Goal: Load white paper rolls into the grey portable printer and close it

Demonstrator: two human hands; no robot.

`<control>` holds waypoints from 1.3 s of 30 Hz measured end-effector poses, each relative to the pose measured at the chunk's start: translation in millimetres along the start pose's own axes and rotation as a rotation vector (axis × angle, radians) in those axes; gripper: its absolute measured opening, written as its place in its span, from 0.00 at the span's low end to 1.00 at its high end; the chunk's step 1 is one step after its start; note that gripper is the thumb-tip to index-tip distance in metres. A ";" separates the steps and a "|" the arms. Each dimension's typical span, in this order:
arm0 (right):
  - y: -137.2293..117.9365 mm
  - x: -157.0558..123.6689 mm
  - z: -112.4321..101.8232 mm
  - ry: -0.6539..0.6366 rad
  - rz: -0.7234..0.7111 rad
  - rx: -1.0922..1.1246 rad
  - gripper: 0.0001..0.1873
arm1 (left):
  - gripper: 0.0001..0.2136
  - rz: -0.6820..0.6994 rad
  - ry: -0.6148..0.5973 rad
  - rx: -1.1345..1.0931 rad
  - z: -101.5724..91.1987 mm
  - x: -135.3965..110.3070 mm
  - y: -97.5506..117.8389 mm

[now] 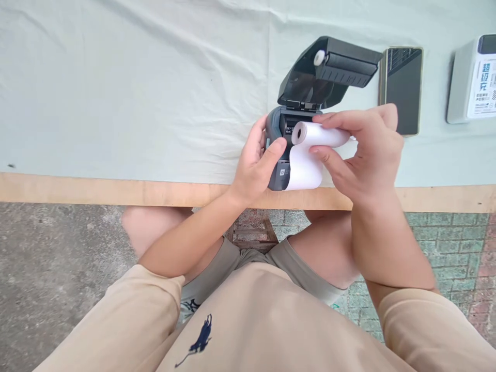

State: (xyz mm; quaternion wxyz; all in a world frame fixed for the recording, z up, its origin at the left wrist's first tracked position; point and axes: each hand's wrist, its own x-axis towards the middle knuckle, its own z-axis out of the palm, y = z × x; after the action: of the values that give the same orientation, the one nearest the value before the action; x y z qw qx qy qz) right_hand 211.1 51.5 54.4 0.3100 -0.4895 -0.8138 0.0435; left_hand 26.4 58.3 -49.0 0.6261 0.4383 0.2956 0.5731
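Observation:
A small dark grey receipt printer sits near the table's front edge with its lid flipped up and back. My left hand grips the printer's left side, thumb pressed on its front. My right hand pinches a white paper roll between fingers and thumb, holding it just above the open paper bay. A loose strip of paper hangs from the roll over the printer's front.
A pale green cloth covers the table, with a bare wooden edge along the front. A dark phone lies right of the printer. A grey-white box with printed label stands at the far right.

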 end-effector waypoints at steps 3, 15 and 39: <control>1.0 -0.3 6.4 -0.025 -0.006 0.071 0.08 | 0.27 0.042 -0.051 0.048 -4.5 0.2 -8.0; -4.3 5.2 8.5 -0.135 0.053 -0.105 0.10 | 0.30 0.175 -0.138 0.090 -12.7 0.8 -12.7; 14.8 19.2 -2.3 0.151 -0.020 0.228 0.28 | 0.50 0.184 -0.336 0.252 -37.9 10.3 -21.2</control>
State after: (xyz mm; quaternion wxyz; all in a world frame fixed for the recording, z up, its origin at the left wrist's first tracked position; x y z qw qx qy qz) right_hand 217.5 74.5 59.6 0.4245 -0.4450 -0.7827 0.0956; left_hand 4.7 77.2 -83.2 0.5522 0.6273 0.2153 0.5053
